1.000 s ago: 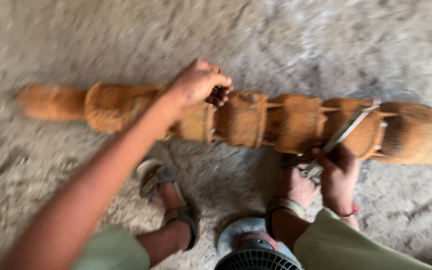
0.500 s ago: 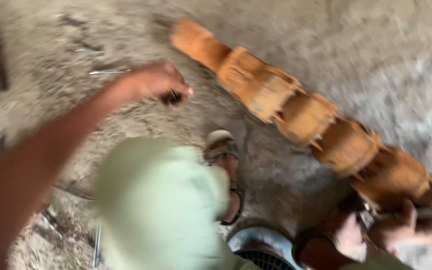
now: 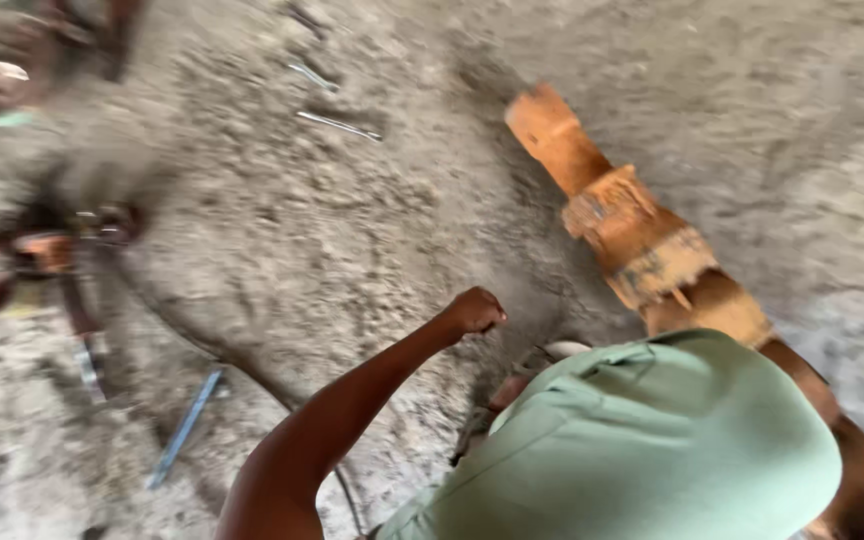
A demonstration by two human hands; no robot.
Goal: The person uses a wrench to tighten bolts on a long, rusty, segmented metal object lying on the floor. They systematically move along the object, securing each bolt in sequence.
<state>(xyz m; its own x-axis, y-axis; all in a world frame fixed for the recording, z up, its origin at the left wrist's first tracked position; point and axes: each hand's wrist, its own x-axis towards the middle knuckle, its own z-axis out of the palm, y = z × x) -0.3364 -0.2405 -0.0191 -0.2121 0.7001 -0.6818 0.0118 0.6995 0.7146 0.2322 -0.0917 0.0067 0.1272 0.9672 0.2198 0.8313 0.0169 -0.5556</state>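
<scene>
Nearest the camera, a knee in pale green cloth (image 3: 652, 440) fills the lower right of the view and hides whatever lies under it; the right hand is nowhere to be seen, so its state cannot be told. From the bottom edge the bare left arm (image 3: 342, 420) stretches up and to the right, ending in the left hand (image 3: 474, 310), which is clenched into a fist over the dirt floor (image 3: 352, 230); whether anything sits inside the fist cannot be told, as the fingers are curled away from the camera and the frame is blurred. Just beyond the knee, a small pale edge of a sandal (image 3: 564, 349) peeps out. The hand hovers near, but apart from, the long rust-orange metal shaft (image 3: 642, 240), which lies on the ground running diagonally from the upper middle down to the right, where it passes behind the green knee; it carries thick collars caked in rust. To the left, a blue bar (image 3: 184, 428) lies on the floor beside a thin dark cable (image 3: 242, 370). Farther left is a blurred cluster of dark and reddish machine parts (image 3: 52, 250). At the far top, a thin metal rod (image 3: 340, 125) rests on the dirt.
</scene>
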